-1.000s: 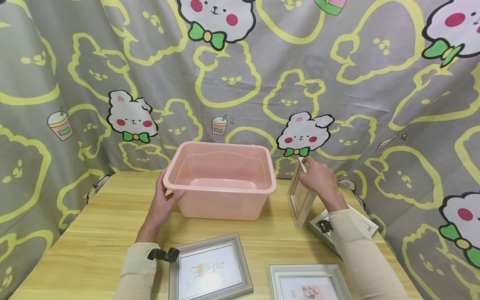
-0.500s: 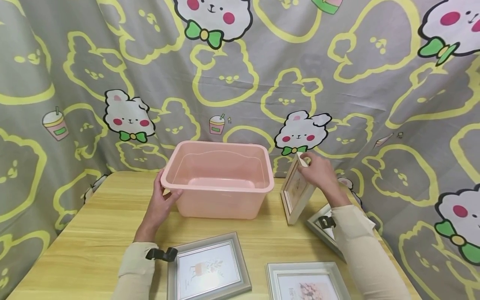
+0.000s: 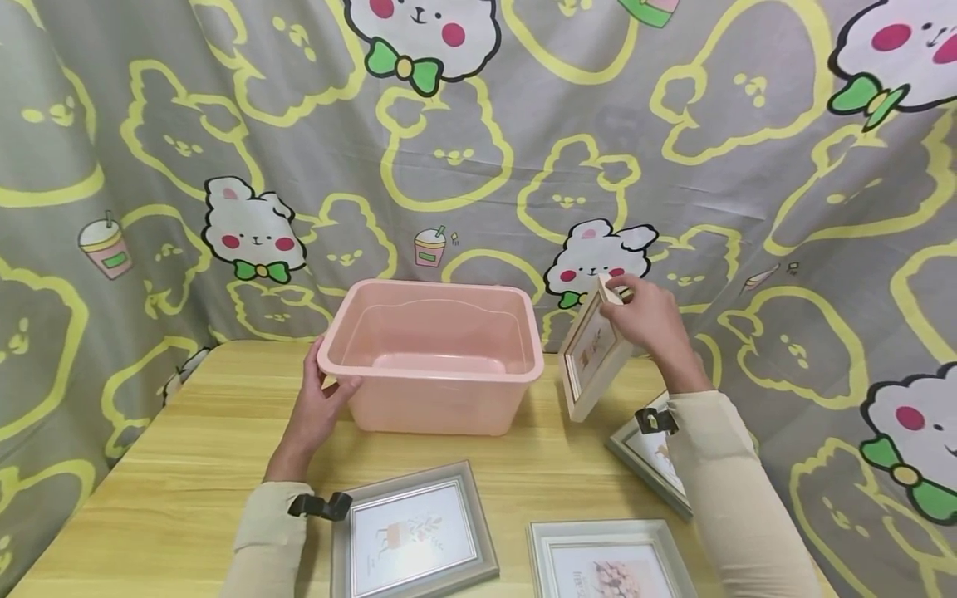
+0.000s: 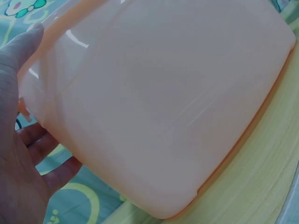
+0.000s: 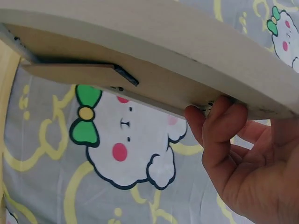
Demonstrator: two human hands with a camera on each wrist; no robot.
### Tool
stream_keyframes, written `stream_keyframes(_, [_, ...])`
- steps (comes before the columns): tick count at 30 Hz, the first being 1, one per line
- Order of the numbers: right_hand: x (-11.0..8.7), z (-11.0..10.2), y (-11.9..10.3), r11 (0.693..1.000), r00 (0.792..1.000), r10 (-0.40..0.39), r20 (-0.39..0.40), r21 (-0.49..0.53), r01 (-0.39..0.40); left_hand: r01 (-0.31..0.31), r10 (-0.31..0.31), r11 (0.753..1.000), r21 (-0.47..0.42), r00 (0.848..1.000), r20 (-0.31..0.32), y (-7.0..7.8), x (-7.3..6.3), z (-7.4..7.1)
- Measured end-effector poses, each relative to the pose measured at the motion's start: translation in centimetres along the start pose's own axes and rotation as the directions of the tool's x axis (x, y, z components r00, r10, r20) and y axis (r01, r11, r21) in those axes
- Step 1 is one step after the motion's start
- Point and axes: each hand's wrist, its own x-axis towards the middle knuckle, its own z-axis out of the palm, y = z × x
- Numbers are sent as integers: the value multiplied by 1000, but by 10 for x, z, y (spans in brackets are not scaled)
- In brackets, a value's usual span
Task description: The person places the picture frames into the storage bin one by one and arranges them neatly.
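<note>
My left hand (image 3: 314, 411) holds the left end of a pink plastic bin (image 3: 437, 407), thumb at the front of the rim and fingers along the side. In the left wrist view the bin wall (image 4: 154, 107) fills the middle. To the right of the bin, my right hand (image 3: 650, 320) grips a cream picture frame (image 3: 598, 365) by its upper edge, tilted, its picture side facing left. The right wrist view shows the frame's brown backing and fold-out stand (image 5: 79, 73), with the fingers (image 5: 224, 121) curled over the edge. The bin's visible inside holds nothing.
A grey picture frame (image 3: 486, 531) lies face up at the front, a pale frame (image 3: 542, 552) to its right. Another frame (image 3: 650, 465) lies under the right forearm, partly hidden. A patterned curtain (image 3: 449, 183) hangs behind the wooden table (image 3: 187, 465).
My right hand has brought the cream picture frame slightly left, then lifted it, and it tilts more. The left hand stays on the bin. The view has shifted a little.
</note>
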Motion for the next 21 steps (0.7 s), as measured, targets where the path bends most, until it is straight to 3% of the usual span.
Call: stream_keyframes(21, [10, -40, -31, 994, 996, 48, -70, 105, -41, 20, -20, 1000, 14, 1000, 4, 1, 2, -2])
